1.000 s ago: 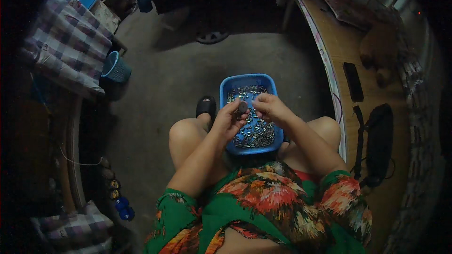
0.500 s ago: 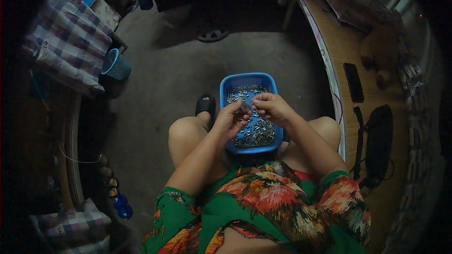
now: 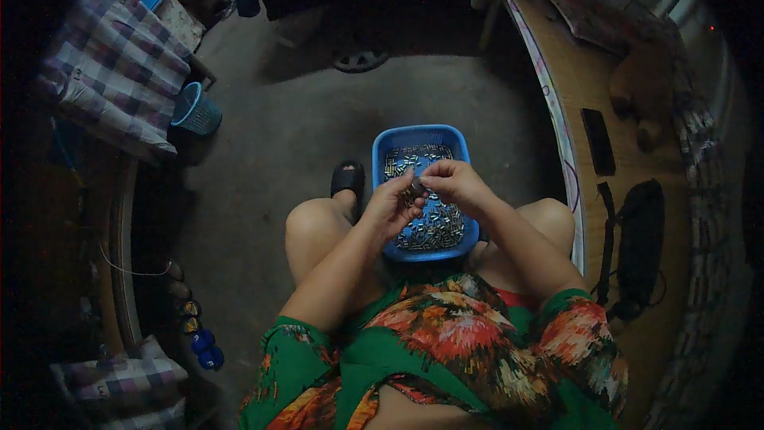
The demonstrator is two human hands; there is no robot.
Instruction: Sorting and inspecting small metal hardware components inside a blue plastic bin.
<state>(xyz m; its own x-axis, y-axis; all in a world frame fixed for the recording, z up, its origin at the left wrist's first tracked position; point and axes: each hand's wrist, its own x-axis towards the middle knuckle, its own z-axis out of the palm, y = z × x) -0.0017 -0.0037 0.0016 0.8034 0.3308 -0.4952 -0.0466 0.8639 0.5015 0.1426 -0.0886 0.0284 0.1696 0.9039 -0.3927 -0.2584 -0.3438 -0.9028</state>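
Between my knees stands a blue plastic basket point(image 3: 384, 139) holding many small shiny metal cylinders point(image 3: 434, 232). Above it, my left hand point(image 3: 387, 209) is closed around a small grey metal piece point(image 3: 415, 189), partly covered by the fingers. My right hand point(image 3: 459, 189) comes in from the other side, thumb and fingertips pinched together against that piece. Whatever those right fingertips hold is too small and too covered to make out. Both hands meet over the basket's middle, clear of the cylinders below.
To the right runs a wooden bench point(image 3: 593, 215) with a dark phone point(image 3: 598, 142) and a black bag point(image 3: 641, 243). A blue bin point(image 3: 196, 111) stands at the left by a checked cloth point(image 3: 119, 64). A dark wheel-shaped object point(image 3: 360, 60) lies on the floor ahead.
My right fingertips have moved slightly left and closed in on the grey piece, where a small gap showed before. The left hand has tilted the piece a little.
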